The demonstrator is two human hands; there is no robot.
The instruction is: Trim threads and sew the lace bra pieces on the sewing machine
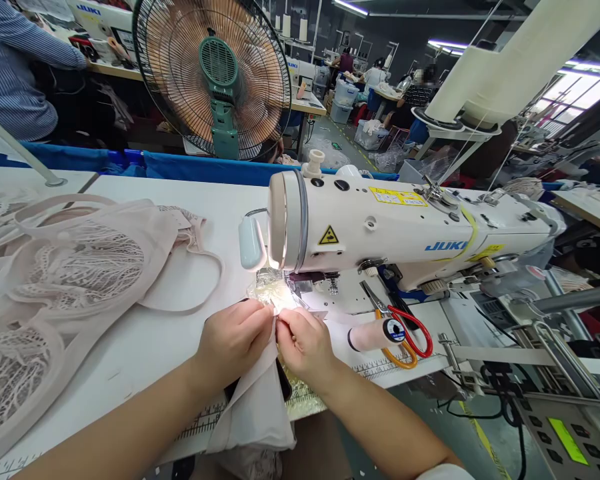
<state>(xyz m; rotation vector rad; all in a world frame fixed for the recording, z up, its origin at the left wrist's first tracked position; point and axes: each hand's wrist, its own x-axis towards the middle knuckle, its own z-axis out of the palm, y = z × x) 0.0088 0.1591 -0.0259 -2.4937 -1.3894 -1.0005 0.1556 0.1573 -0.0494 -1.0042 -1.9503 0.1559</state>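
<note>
A pile of lace garments [55,280] is seen at far left on the white table [145,347], well apart from both hands, with a loose strap loop trailing toward the middle. Next, the left hand [235,343] is held closed, thumb and fingertips pressed together in a pinch on the upper edge of the pale fabric piece [255,407]. The right hand [305,343] is set just beside it, fingers likewise pinched on the same edge, so the two pinches nearly touch at the centre. The fabric piece is gripped between both hands just in front of the needle area [300,283]; its long axis is run from the fingers back toward the body, and its lower part is draped over the table's front edge. The pinched edge is pointed away from the body, toward the presser foot, which lies just beyond and slightly right of the fingertips; the right hand is judged marginally nearer to it. The sewing machine [405,230] is laid across to the right, with a thread spool [375,333] lying on its side and red-handled scissors [410,327] near the right hand. The exact contact at the fingertips is washed out by the machine lamp, so the fold or seam being held cannot be made out. The needle itself is hidden in glare, and the fabric's lower end is cut off behind the forearms.
</note>
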